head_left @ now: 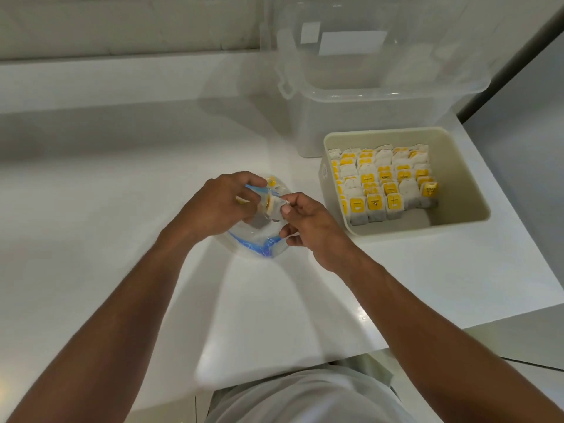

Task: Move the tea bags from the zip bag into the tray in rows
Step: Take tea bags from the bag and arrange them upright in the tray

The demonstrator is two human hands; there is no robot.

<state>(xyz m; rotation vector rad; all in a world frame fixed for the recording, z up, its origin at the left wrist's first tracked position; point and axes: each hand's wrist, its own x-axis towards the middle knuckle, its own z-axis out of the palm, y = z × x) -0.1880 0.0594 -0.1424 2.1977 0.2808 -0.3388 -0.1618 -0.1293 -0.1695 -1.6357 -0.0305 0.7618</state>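
Note:
A clear zip bag [259, 242] with a blue seal lies on the white counter in front of me. My left hand [213, 206] grips its upper part, where a few yellow-tagged tea bags show. My right hand [305, 224] pinches a tea bag [273, 209] at the bag's mouth between thumb and forefinger. To the right stands a cream tray [457, 215] holding several rows of upright tea bags [384, 181] with yellow tags; its near right part is bare.
A large clear plastic storage bin [366, 96] stands behind the tray at the back right. The counter's edge runs close on the right and near my body. A white wall ledge crosses the back.

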